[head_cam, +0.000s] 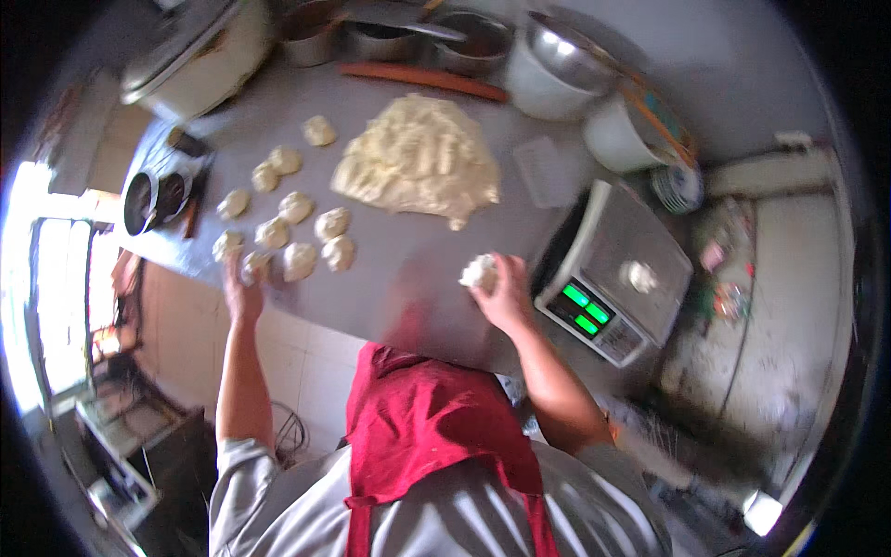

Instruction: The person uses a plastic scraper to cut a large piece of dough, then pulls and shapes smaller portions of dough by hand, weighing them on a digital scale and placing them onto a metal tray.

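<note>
My right hand (508,292) grips a pale lump of dough (479,273) just above the metal worktop, left of a digital scale (612,264). A smaller dough piece (641,277) lies on the scale's plate, and the green display is lit. Over at the left edge of the worktop, my left hand (244,289) touches a dough ball (227,245) and another dough ball (256,267); whether it holds either is unclear. Several more dough balls (299,261) lie around there. Beyond them, a large mound of dough (421,157) rests on the worktop (390,244).
A wooden rod (423,80) lies behind the mound, before several pots (473,45). White buckets (550,90), one holding a steel bowl (567,52), stand back right. A clear plastic tray (546,170) and stacked bowls (679,186) sit near the scale. Dark containers (143,202) stand far left.
</note>
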Demonstrator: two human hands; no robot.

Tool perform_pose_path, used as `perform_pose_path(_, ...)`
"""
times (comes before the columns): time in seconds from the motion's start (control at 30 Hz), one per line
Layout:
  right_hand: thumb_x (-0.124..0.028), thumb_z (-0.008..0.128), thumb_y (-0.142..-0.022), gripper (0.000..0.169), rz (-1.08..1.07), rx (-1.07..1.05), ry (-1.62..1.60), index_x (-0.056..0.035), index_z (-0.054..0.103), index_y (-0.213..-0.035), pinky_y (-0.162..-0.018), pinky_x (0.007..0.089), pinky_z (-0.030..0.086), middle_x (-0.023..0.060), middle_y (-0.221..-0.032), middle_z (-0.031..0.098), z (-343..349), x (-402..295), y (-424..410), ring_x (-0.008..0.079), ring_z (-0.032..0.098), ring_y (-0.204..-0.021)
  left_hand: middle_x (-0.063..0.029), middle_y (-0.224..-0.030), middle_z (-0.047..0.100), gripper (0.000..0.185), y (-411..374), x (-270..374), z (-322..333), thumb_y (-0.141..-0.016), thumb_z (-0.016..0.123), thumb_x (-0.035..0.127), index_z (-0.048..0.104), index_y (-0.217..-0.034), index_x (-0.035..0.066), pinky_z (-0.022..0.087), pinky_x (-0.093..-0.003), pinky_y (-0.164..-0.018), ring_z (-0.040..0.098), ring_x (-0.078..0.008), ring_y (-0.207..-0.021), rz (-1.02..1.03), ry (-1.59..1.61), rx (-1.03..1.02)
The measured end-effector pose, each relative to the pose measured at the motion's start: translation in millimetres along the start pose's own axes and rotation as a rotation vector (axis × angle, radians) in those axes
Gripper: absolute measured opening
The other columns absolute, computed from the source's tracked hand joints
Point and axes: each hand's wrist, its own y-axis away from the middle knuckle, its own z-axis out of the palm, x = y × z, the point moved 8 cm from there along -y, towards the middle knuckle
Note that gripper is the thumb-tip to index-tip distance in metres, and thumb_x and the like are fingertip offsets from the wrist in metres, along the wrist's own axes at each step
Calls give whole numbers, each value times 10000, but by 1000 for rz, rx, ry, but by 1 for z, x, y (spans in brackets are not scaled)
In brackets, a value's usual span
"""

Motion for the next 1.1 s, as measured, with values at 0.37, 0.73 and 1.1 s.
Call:
perform_pose_path(0.37,-24,670,-807,676,112,-149,-492,-115,441,-1437,-965,461,460,231,-1251,568,-18,-87,30,404,575,-1114,-117,-1365,492,687,177,265,160,-922,670,126,285,-1482,26,416,-406,-1060,491,-239,-1266,-53,907,-1011)
perform_pose_path(0.73,-96,702,-850,457,348,354,-51,-52,568,-1285,-1043,439,428,152,-1256,608,-210,124,58,323,533,-1231,-53,-1017,624,240,222,371,239,-978,584,190,541,-1146,24,507,-277,-687,604,-118,-866,-230,659,-1196)
perform_pose_path(1.1,-223,562,-922,415,536,693,-1345,-20,521,-1282,-934,418,484,125,-1216,576,-244,269,75,272,582,-1087,-256,-1584,162,759,263,565,325,-886,637,518,374,-1499,155,231,-538,-1174,176,-436,-1465,877,244,-964)
